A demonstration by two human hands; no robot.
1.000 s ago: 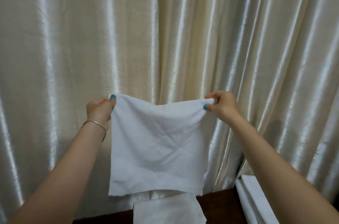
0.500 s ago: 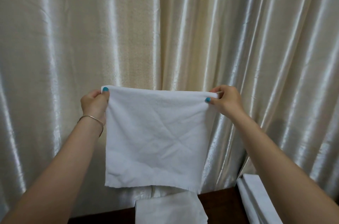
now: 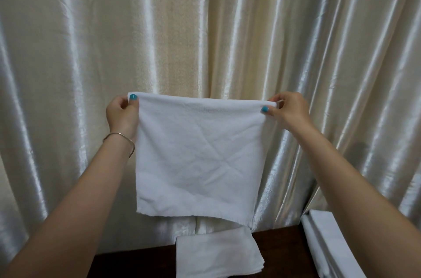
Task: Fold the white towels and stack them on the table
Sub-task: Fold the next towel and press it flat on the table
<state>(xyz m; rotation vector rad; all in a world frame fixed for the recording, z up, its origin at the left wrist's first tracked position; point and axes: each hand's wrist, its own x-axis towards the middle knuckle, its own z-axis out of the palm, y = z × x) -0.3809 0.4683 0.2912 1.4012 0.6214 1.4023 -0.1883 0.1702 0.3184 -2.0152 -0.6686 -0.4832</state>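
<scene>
A square white towel (image 3: 200, 154) hangs flat in the air in front of the curtain, its top edge pulled straight. My left hand (image 3: 123, 116) pinches its top left corner and my right hand (image 3: 289, 111) pinches its top right corner. Below it, a folded white towel stack (image 3: 216, 255) lies on the dark wooden table (image 3: 280, 248). Another pile of white towels (image 3: 328, 246) lies at the table's right side, partly behind my right forearm.
A shiny cream curtain (image 3: 205, 27) fills the whole background directly behind the table. Only a narrow strip of the dark table top shows at the bottom of the view.
Both hands have moved apart and slightly upward, so the sagging top edge of the towel is now stretched straight and level.
</scene>
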